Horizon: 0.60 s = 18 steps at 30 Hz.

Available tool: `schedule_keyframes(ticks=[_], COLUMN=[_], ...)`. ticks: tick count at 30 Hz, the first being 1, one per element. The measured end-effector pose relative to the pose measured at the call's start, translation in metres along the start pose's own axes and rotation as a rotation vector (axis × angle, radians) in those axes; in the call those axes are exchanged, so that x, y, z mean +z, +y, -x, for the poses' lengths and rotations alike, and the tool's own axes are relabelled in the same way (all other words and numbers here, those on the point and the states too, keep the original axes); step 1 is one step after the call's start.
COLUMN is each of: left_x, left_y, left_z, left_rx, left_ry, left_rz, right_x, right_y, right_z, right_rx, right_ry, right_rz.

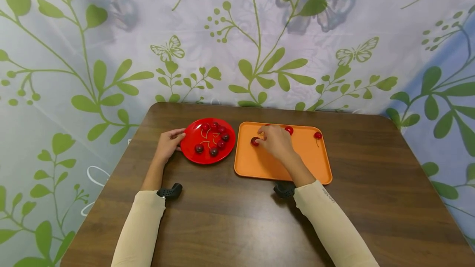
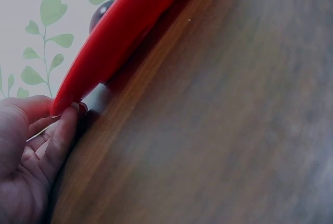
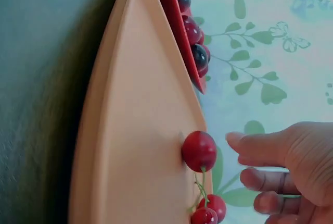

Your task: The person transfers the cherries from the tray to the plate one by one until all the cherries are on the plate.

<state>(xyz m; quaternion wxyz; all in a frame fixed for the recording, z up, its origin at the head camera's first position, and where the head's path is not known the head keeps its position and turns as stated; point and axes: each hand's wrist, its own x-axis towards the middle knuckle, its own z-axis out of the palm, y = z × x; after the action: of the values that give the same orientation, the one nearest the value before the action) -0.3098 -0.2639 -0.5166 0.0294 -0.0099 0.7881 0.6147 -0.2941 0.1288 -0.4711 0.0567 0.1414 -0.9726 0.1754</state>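
Observation:
My left hand (image 1: 168, 143) pinches the left rim of a round red plate (image 1: 188, 134), thumb on one face and fingers on the other in the left wrist view. Several dark red cherries (image 1: 213, 151) with green stems lie on this plate. Over an orange rectangular tray (image 1: 256, 164) my right hand (image 1: 276, 139) hovers with loosely bent fingers. Just beyond its fingertips a cherry (image 3: 199, 151) rests on the tray, with a gap between in the right wrist view. More cherries (image 3: 216, 207) lie below it there. The hand partly covers the tray's far side in the head view.
Another cherry (image 1: 288, 129) lies by the tray's far rim, and one with a stem (image 1: 317, 135) near its far right corner. The tray stands right of the plate on a brown wooden table (image 1: 222, 217). Behind hangs a leaf-patterned cloth (image 1: 208, 65).

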Motion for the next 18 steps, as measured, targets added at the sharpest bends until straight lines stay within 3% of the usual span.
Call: schedule_keyframes(ticks=[2, 8, 13, 18], left_x=[0.000, 0.000, 0.000, -0.001], left_y=[0.009, 0.012, 0.014, 0.005], left_z=[0.004, 0.008, 0.009, 0.001], left_rx=[-0.008, -0.018, -0.015, -0.013], left_ry=[-0.006, -0.007, -0.005, -0.004], left_rz=[-0.006, -0.014, -0.020, 0.001], right_x=[0.001, 0.010, 0.015, 0.017], right_y=[-0.003, -0.009, -0.011, -0.011], right_z=[0.000, -0.001, -0.004, -0.007], right_rx=[0.053, 0.169, 0.198, 0.150], right_ry=[-0.025, -0.071, -0.085, -0.092], right_rz=[-0.025, -0.065, -0.064, -0.017])
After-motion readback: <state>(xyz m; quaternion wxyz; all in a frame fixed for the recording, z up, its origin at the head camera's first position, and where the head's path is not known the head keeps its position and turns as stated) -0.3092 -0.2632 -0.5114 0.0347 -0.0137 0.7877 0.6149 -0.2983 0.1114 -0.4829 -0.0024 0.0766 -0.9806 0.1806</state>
